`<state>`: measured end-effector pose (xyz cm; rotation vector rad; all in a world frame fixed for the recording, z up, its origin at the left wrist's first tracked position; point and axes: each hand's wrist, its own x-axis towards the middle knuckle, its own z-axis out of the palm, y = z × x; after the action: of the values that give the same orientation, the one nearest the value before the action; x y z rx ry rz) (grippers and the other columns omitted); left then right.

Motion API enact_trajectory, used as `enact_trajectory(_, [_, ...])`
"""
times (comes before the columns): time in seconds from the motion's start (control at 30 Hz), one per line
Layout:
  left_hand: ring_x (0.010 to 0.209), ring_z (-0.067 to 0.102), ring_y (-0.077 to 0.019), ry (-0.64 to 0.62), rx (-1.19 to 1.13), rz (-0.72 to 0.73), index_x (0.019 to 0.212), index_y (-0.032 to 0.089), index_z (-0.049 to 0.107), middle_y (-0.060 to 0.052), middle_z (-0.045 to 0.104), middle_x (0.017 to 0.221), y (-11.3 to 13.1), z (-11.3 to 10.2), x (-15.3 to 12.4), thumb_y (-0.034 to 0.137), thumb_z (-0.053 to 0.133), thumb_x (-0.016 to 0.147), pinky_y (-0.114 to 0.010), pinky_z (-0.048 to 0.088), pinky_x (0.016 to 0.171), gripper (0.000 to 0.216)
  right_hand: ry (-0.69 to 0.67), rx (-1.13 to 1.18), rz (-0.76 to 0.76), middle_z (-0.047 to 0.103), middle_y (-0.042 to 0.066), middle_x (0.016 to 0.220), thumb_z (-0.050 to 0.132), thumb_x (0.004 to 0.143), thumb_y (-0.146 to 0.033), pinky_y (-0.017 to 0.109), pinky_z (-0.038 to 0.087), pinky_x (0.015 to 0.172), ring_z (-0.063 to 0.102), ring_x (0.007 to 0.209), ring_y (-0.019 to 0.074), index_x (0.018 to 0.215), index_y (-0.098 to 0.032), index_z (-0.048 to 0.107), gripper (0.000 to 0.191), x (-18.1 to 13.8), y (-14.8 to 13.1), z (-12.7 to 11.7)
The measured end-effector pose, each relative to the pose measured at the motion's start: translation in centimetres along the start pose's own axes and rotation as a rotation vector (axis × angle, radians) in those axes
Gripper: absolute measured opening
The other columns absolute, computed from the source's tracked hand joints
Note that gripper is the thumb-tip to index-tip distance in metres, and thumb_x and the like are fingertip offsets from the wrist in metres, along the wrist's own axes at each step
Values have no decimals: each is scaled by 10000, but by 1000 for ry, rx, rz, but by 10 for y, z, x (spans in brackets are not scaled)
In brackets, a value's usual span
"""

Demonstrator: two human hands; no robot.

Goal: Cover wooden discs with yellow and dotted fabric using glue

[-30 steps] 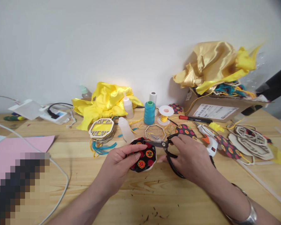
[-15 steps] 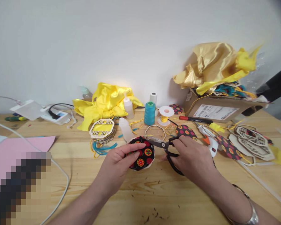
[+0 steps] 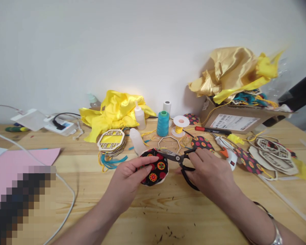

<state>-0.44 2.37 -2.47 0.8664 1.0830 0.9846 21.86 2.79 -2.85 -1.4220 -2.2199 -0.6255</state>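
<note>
Pinched in my left hand is a round piece of black fabric with red and orange flowers and a pale edge showing along its lower right. My fingers cover its left side. My right hand grips black-handled scissors, fingers through the loops. Their blades lie along the upper edge of the fabric piece, pointing left; whether they are cutting I cannot make out. Just behind are a white squeeze bottle lying tilted and a thin wooden octagonal frame.
Behind stand a teal thread cone and a yellow spool. Yellow satin and stacked wooden frames lie left; a glue gun and a cardboard box are right. Dark scraps dot the table. A white cable crosses the left.
Almost nothing differs. My right hand and the scissors have shifted very slightly; the fabric piece stays in place in my left hand.
</note>
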Motion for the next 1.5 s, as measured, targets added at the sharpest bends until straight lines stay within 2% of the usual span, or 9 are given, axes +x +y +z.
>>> enact_trajectory(0.27, [848,702,-163,-17,26,30,924,255,756,-15,759,968,-2,-3,-1,241,704,742,-231,543,780,190,-1,-34,-13,570,47,630,497,873,-438,297,232,514,508,613,183,670,-171,611,354,-1,-1,-1])
enact_trajectory(0.57, [807,711,-163,-18,-27,11,909,244,760,-21,766,931,1,1,-1,232,719,723,-227,554,753,191,-19,6,10,573,48,641,506,861,-462,289,267,521,526,618,182,678,-175,613,357,-3,-1,1])
enact_trajectory(0.87, [795,717,-183,-13,-98,-21,893,226,762,-48,768,909,4,5,-4,227,745,686,-265,564,754,208,-17,65,20,580,46,625,540,833,-461,283,273,520,525,595,171,645,-174,595,347,-2,-1,3])
enact_trajectory(1.27, [878,702,-195,-18,-35,-1,934,238,754,-40,755,984,1,2,-2,227,709,736,-295,550,824,204,-1,35,25,569,44,576,504,856,-390,285,260,499,536,525,168,610,-174,578,336,-4,-3,2])
enact_trajectory(1.33, [898,698,-204,-9,-39,3,927,237,755,-36,751,1004,1,2,-2,221,715,727,-306,550,832,205,-25,75,76,575,33,568,527,840,-412,277,267,500,547,524,165,606,-181,567,332,-3,-2,4])
enact_trajectory(1.5, [873,702,-194,15,-48,-5,909,225,760,-38,757,978,2,3,-2,223,725,711,-279,553,804,201,-195,225,194,589,11,626,570,790,-476,259,303,526,561,581,167,718,-186,563,299,3,-1,3])
